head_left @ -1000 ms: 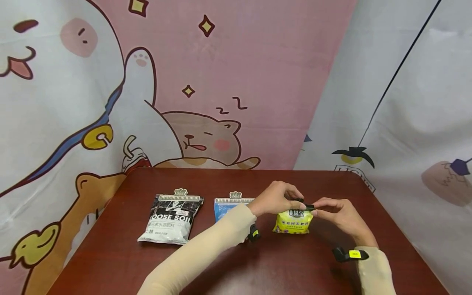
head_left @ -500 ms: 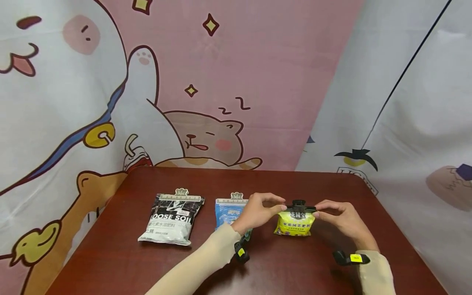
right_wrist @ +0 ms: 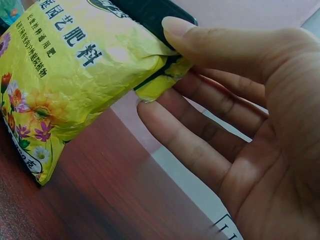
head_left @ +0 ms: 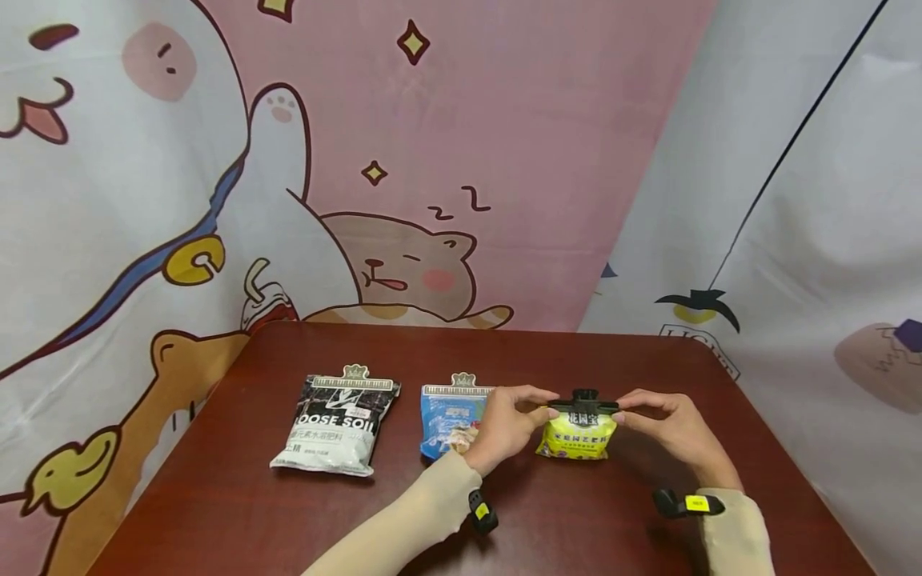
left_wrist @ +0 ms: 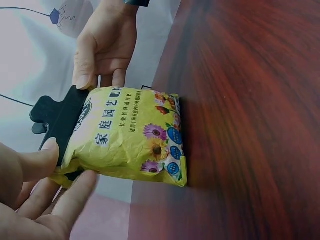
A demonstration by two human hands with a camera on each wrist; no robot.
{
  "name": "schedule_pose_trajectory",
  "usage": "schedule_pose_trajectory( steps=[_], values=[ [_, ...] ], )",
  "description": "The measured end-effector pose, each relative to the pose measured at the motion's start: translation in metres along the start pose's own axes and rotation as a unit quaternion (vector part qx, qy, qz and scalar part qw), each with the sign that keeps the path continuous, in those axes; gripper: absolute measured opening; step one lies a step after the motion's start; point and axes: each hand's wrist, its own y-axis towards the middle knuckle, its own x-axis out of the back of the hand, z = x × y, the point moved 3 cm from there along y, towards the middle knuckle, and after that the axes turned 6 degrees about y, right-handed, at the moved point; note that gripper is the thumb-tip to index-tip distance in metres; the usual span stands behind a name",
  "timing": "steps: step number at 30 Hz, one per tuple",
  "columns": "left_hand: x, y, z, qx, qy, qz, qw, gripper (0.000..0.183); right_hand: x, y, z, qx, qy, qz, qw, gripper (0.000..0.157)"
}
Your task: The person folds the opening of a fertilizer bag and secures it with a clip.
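A small yellow fertilizer bag point(head_left: 576, 442) with flower pictures stands upright on the table, its top edge in a black bag clip point(head_left: 584, 405). My left hand point(head_left: 507, 426) pinches the clip's left end, thumb in front and fingers behind. At the other end, my right hand point(head_left: 666, 424) pinches clip and bag corner between thumb and fingers. The left wrist view shows the left thumb on the clip bar and a finger beside the bag's side. In the right wrist view, the folded yellow corner point(right_wrist: 159, 86) pokes out below the clip.
Left of the hands lies a blue bag point(head_left: 445, 420) with a pale piano-key clip, partly hidden by my left hand. Farther left is a black and white soil bag point(head_left: 327, 436) with a similar clip. A printed cloth hangs behind the dark red table point(head_left: 576, 528).
My left hand has moved from over the clip's top leftward to its left end, uncovering the clip's handle. The right hand keeps its pinch on the right end.
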Motion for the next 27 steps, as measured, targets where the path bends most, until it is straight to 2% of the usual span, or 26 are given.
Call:
schedule_pose_trajectory(
  steps=[4, 10, 13, 20, 27],
  values=[
    [-0.001, 0.001, 0.000, 0.006, 0.000, -0.015, 0.9999, 0.019, 0.001, 0.001, 0.000, 0.003, 0.000, -0.001, 1.000, 0.025],
    [-0.001, 0.006, 0.002, 0.033, -0.024, -0.026, 0.9988, 0.017, -0.001, 0.002, -0.001, 0.005, -0.009, -0.013, 1.000, 0.024],
    [0.001, 0.011, 0.001, 0.039, -0.027, -0.023, 0.9986, 0.017, -0.003, 0.002, -0.001, -0.012, -0.021, -0.021, 0.999, 0.027],
    [0.004, 0.022, 0.001, 0.034, 0.003, -0.024, 0.9991, 0.015, -0.008, 0.007, -0.003, -0.073, 0.027, -0.013, 0.997, 0.046],
    [0.004, 0.032, 0.000, 0.038, 0.028, -0.023, 0.9986, 0.012, -0.011, 0.014, -0.005, -0.109, 0.040, -0.008, 0.993, 0.054]
  ],
)
